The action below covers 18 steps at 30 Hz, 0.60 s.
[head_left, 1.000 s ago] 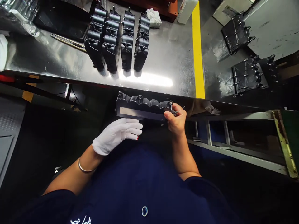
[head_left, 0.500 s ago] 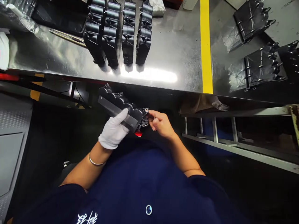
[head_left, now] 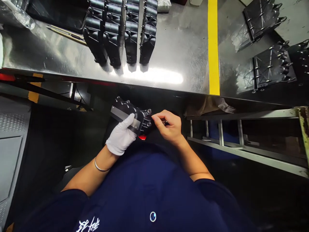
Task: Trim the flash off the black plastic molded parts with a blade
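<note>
In the head view, my left hand (head_left: pixel 122 137) wears a white glove and is closed around a black molded plastic housing (head_left: pixel 138 114), its thumb lying across a flat grey strip (head_left: pixel 116 112) on the part. The housing is tilted, its end with round screw bosses turned to the right. A bit of red shows beneath that end. My bare right hand (head_left: pixel 169 125) is pinched close to the bosses. It holds a slim dark tool (head_left: pixel 165 122), mostly hidden by the fingers; whether it touches the housing I cannot tell.
Several similar black housings (head_left: pixel 131 38) stand in a row on the metal table (head_left: pixel 178 58). Yellow tape (head_left: pixel 213 48) crosses the tabletop, with more black parts (head_left: pixel 270 67) beyond it. Tweezers-like metal tools (head_left: pixel 66 33) lie left. A metal rack (head_left: pixel 220 132) stands at the right.
My left hand has taken hold of the housing, which my right hand held before. The housing has swung into a slant and lately turned its boss end more toward me. My right hand now pinches beside it.
</note>
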Each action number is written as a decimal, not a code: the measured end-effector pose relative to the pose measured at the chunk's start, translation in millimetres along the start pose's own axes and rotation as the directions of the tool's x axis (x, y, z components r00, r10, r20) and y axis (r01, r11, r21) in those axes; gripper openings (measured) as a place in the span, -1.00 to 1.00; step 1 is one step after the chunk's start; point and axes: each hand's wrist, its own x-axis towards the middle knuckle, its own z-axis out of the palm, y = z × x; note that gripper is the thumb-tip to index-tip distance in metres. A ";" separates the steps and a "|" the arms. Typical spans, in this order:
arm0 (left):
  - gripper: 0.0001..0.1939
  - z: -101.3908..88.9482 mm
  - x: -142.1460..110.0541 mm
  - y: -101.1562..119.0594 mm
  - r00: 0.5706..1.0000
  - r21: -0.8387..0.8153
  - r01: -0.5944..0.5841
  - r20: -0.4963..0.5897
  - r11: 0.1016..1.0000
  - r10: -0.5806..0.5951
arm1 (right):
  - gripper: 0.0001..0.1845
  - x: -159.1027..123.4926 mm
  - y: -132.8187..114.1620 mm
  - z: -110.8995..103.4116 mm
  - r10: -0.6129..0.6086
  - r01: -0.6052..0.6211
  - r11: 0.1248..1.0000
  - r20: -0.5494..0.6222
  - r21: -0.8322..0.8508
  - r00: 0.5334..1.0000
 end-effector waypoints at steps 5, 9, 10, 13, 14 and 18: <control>-0.64 -3.3 -5.8 6.8 0.997 0.138 -0.070 -0.018 0.988 0.073 | -0.69 5.6 5.7 -8.0 0.016 -0.009 0.977 0.033 -0.213 0.999; -0.65 -14.8 -11.5 10.5 0.991 0.344 -0.101 0.115 0.933 0.065 | -0.65 8.0 1.9 -15.4 -0.078 0.115 0.975 0.191 -0.192 0.979; -0.65 -18.1 -12.1 10.9 0.982 0.388 -0.124 0.178 0.913 0.058 | -0.62 8.3 -0.9 -16.4 -0.157 0.199 0.970 0.259 -0.142 0.953; -0.62 -25.4 -12.9 11.0 0.946 0.475 -0.204 0.320 0.856 0.048 | -0.50 10.4 -9.6 -17.4 -0.342 0.397 0.917 0.426 -0.044 0.838; -0.62 -26.3 -13.1 10.9 0.940 0.494 -0.220 0.339 0.841 0.046 | -0.47 11.3 -11.5 -17.3 -0.366 0.432 0.901 0.466 -0.039 0.806; -0.62 -23.3 -15.0 9.5 0.938 0.528 -0.230 0.344 0.818 0.041 | -0.42 13.0 -11.3 -15.2 -0.425 0.498 0.867 0.485 -0.026 0.764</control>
